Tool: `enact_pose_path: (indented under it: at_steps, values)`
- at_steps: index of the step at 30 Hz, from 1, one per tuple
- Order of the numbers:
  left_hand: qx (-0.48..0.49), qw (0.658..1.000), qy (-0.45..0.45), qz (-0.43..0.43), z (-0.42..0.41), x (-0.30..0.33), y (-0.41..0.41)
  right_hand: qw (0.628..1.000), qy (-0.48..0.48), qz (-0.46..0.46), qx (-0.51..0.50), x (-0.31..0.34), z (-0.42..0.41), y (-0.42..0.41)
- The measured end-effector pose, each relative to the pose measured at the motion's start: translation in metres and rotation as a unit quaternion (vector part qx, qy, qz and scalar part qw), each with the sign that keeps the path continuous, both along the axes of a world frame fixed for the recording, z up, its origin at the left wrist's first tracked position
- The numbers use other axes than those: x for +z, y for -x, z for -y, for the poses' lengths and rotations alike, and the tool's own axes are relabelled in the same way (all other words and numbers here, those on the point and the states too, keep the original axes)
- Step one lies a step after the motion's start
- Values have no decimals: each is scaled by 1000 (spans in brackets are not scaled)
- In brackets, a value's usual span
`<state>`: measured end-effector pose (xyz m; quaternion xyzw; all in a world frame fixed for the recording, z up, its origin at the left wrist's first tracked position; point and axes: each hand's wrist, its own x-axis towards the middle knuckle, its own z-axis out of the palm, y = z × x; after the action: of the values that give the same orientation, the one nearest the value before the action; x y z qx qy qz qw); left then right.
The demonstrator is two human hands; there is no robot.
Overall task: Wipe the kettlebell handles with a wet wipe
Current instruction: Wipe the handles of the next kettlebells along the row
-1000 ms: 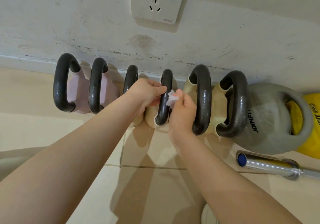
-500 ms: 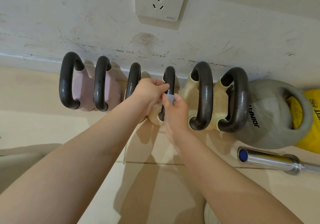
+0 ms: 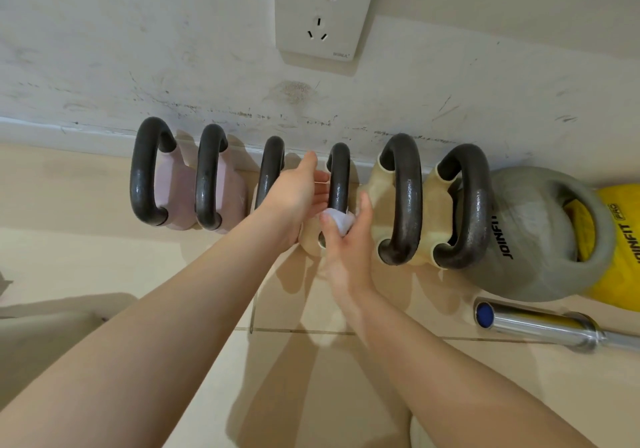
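Observation:
Several kettlebells stand in a row along the wall, each with a dark handle. The fourth handle from the left (image 3: 338, 177) belongs to a cream kettlebell (image 3: 311, 243). My right hand (image 3: 346, 239) pinches a white wet wipe (image 3: 341, 220) against the lower part of that handle. My left hand (image 3: 298, 193) is just left of the handle, fingers spread, palm toward it, holding nothing. Two pink kettlebells (image 3: 173, 191) stand at the left, two larger cream ones (image 3: 403, 201) at the right.
A grey JOINFIT kettlebell (image 3: 519, 233) and a yellow one (image 3: 620, 239) stand at the far right. A chrome barbell end (image 3: 540, 326) lies on the tiled floor in front of them. A wall socket (image 3: 322, 14) is above the row.
My left hand has let go of the handle and opened beside it. My right hand slid the wipe down the handle toward its lower end. The view shifted slightly.

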<state>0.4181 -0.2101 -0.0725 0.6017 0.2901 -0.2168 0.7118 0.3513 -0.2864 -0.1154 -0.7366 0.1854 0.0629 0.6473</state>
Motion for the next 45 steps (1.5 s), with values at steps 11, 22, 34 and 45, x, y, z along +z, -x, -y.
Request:
enact_pose_path:
  at_steps: [11,22,34,45]
  values:
    - [-50,999,-10,11,-7,8,12,990,100,94,26,-1,-4,-14]
    - [-117,989,-78,52,-5,-25,72,621,531,242,523,30,52,-60]
    - [-130,980,-127,79,-4,-40,61,450,583,284,614,29,57,-76]
    - [-182,940,-258,132,12,-32,39,549,517,223,618,41,69,-104]
